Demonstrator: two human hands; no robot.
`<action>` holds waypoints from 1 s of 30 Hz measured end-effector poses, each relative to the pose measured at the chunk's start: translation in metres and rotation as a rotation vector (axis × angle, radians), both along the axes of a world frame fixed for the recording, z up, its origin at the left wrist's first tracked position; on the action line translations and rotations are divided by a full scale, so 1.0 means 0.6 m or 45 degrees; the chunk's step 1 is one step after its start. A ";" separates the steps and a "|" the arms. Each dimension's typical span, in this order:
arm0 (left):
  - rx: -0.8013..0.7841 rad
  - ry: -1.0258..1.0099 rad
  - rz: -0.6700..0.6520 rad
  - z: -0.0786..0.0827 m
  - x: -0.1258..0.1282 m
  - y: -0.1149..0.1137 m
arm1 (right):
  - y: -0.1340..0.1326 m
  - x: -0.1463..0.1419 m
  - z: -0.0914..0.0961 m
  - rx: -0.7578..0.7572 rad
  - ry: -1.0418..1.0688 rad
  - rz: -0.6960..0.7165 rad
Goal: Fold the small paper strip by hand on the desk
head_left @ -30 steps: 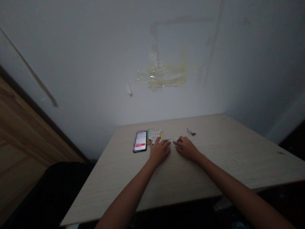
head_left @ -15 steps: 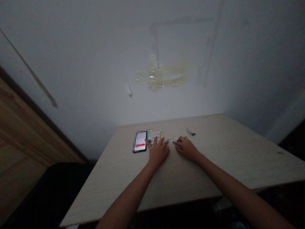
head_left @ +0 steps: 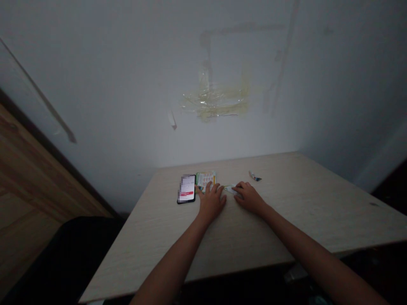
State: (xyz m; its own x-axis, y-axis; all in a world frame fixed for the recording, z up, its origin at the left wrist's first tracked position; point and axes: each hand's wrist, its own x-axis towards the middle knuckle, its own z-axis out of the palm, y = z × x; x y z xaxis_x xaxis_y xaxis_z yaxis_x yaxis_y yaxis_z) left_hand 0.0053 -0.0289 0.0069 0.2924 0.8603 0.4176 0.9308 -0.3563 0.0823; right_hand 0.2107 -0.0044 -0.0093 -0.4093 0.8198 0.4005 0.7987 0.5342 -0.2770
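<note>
My left hand (head_left: 211, 201) lies flat on the pale wooden table (head_left: 222, 237), fingers spread, its tips on the lower edge of a green and orange printed card (head_left: 206, 177). My right hand (head_left: 249, 196) rests just to the right, fingers curled, their tips on a small pale object (head_left: 229, 188) that lies between the two hands. I cannot make out what that object is. A black phone (head_left: 186, 189) with a lit screen lies left of the card.
A small dark and white wrapper scrap (head_left: 255, 176) lies farther back on the right. The table stands against a white wall with yellowed tape remains (head_left: 216, 101). A dark chair (head_left: 60, 258) and a wooden panel (head_left: 22, 178) are at the left.
My left hand slid a little left and forward onto the card. My right hand has shifted slightly on the small pale object, which now sticks out more.
</note>
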 end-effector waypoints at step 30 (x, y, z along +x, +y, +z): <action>-0.005 -0.002 0.025 -0.006 -0.003 0.005 | 0.024 0.029 -0.011 0.000 0.219 -0.005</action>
State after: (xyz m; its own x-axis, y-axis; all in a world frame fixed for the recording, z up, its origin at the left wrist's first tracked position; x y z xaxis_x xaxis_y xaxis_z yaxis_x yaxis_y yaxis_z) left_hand 0.0037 -0.0259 0.0035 0.2751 0.8675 0.4145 0.9374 -0.3377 0.0848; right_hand 0.2281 0.0102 -0.0161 -0.3317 0.8211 0.4645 0.7417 0.5313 -0.4093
